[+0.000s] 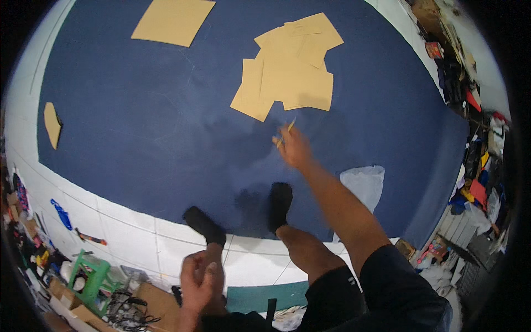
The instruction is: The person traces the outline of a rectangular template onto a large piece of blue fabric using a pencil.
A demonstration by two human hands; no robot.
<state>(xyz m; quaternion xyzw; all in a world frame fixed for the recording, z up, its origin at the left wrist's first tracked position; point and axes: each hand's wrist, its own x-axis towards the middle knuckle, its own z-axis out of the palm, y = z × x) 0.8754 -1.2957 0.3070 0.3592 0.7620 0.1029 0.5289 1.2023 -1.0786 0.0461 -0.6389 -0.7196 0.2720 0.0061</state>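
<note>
My right hand (293, 148) is closed around a slim yellow pencil (291, 126), its pale tip pointing away from me over the dark blue cloth (149, 127). Just beyond the tip lies a cluster of overlapping yellow-tan card pieces (296, 72) with angular, cut outlines. My left hand (199, 279) hangs low near my left leg, away from the cloth, with loosely curled fingers and the thumb apart; nothing shows in it. A larger four-sided card piece (172, 21) rests at the far left, and a small narrow one (52, 125) by the left edge.
Both my socked feet stand at the cloth's near edge. A translucent plastic sheet (365, 185) lies right of my right foot. White floor tiles (138, 238) border the cloth. A green stool (93, 279) and clutter stand at lower left; piled items (478, 193) line the right side.
</note>
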